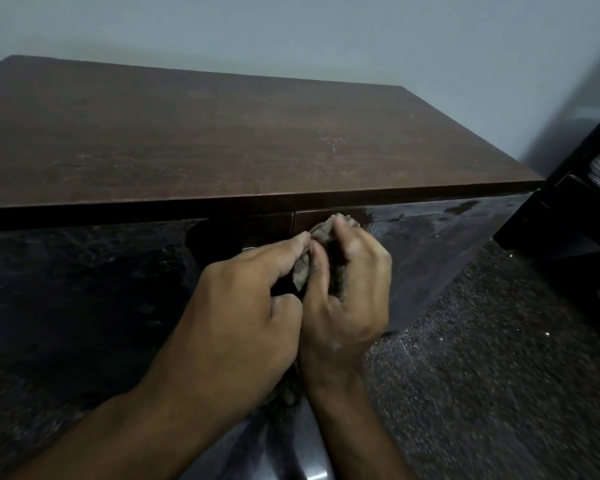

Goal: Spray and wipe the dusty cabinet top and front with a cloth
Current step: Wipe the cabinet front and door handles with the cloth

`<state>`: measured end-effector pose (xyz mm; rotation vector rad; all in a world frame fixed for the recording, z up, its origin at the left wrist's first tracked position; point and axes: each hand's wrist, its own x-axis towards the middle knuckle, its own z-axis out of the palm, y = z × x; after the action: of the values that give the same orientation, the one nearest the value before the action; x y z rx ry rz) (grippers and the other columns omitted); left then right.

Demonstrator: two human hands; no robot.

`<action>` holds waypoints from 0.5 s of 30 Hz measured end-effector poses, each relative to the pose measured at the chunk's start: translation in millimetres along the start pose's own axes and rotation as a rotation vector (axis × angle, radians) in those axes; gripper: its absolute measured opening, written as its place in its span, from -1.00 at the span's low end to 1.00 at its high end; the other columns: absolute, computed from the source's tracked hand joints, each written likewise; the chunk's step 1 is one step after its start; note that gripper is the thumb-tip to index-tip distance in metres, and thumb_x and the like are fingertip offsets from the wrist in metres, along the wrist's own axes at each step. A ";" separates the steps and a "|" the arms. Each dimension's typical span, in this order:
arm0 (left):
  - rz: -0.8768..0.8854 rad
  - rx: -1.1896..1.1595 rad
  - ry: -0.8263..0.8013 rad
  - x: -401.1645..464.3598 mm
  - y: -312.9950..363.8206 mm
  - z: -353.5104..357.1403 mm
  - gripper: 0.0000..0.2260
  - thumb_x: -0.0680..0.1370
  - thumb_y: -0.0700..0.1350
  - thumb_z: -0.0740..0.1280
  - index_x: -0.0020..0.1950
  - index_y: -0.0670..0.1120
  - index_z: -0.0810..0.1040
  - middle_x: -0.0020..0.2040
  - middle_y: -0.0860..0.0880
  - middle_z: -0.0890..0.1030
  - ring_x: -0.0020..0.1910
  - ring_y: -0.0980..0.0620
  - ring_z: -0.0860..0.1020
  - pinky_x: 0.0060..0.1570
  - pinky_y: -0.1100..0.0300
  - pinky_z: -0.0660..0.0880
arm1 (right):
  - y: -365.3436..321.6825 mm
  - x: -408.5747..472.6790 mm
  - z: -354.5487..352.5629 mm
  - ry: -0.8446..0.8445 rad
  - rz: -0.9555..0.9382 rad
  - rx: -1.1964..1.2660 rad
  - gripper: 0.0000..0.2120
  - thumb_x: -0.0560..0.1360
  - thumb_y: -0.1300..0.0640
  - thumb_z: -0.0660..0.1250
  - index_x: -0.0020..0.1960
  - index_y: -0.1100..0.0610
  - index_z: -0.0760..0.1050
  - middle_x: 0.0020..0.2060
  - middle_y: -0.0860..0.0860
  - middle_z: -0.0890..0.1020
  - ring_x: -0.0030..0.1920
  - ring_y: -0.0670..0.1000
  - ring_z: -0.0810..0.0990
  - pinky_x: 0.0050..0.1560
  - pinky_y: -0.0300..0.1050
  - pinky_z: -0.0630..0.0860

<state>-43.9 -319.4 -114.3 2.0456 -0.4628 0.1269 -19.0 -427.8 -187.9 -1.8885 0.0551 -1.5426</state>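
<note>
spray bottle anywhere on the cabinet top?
No, the cabinet top is bare; both the left hand and right hand hold the cloth.

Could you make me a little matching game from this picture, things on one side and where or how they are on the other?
Things:
1. cloth
2. cabinet top
3. cabinet front
4. wall

Descriptions:
A. pale, behind the cabinet
B. glossy and dark
C. bunched between both hands
D. matte brown, faintly scuffed

Pairs: 1-C, 2-D, 3-B, 4-A

Crumpled beige cloth (328,233) against glossy dark cabinet front (426,244), under dusty brown cabinet top (239,140).
</note>
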 end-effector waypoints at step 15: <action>-0.054 0.058 -0.128 -8.9 -0.2 6.0 -0.47 0.50 -0.31 0.25 0.43 0.09 0.42 0.33 0.22 0.50 0.21 0.47 0.41 0.09 0.68 0.26 | 4.6 -44.2 -10.5 0.053 0.348 0.072 -0.80 0.46 0.31 0.48 0.08 0.31 0.67 0.03 0.10 0.66 0.04 -0.01 0.68 0.02 -0.28 0.62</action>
<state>-52.6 -322.1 -120.0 2.1295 -0.4873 -0.0236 -39.5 -416.9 -227.2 -1.6776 0.3303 -1.3362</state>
